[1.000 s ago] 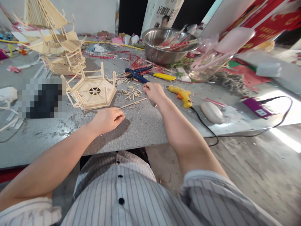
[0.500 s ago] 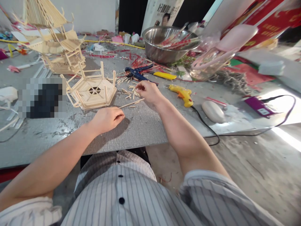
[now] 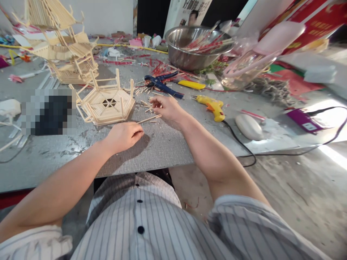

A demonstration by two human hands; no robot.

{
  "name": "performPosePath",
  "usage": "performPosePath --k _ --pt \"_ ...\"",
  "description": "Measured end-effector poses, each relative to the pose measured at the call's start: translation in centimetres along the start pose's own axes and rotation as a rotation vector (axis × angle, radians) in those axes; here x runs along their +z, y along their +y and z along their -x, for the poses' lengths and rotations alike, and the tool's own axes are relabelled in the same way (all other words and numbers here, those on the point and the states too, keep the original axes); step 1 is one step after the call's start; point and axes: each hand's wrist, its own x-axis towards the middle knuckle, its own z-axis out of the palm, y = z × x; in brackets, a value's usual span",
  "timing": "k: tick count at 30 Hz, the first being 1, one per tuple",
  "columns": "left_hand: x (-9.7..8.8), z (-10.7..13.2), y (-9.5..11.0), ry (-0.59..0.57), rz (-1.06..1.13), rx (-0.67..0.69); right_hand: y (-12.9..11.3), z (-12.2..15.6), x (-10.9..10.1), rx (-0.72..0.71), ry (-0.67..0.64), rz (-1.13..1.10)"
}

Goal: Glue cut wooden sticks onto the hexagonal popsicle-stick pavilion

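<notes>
My left hand (image 3: 123, 135) rests on the grey table (image 3: 162, 144), fingers curled, pinching the near end of a long thin wooden stick (image 3: 149, 118). My right hand (image 3: 166, 107) is over a scatter of short cut stick pieces (image 3: 148, 105), fingertips pinched together among them; what they hold is too small to make out. A hexagonal stick-built model section (image 3: 106, 103) with upright posts stands just left of the pieces.
A tall stick pagoda model (image 3: 61, 47) stands at the back left. Blue-handled cutters (image 3: 159, 83), a yellow-handled tool (image 3: 191, 85) and a yellow glue gun (image 3: 211, 107) with a black cord lie right of my hand. A steel bowl (image 3: 189, 47) of red sticks sits behind.
My right hand has moved left and nearer, from beside the blue cutters down into the short stick pieces. My left hand has stayed put.
</notes>
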Motion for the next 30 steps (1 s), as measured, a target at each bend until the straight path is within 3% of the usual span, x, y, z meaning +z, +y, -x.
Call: performPosePath --k 9,22,30 --pt "-0.04 0.05 0.08 0.001 -0.002 0.013 -0.15 0.15 0.25 -0.035 0.002 0.019" --pt "-0.05 -0.03 -0.02 -0.013 0.027 0.002 0.04 -0.04 0.54 0.096 0.063 -0.099" --pt "0.02 0.01 -0.09 0.004 0.020 0.012 -0.54 0.25 0.56 0.033 -0.018 -0.019"
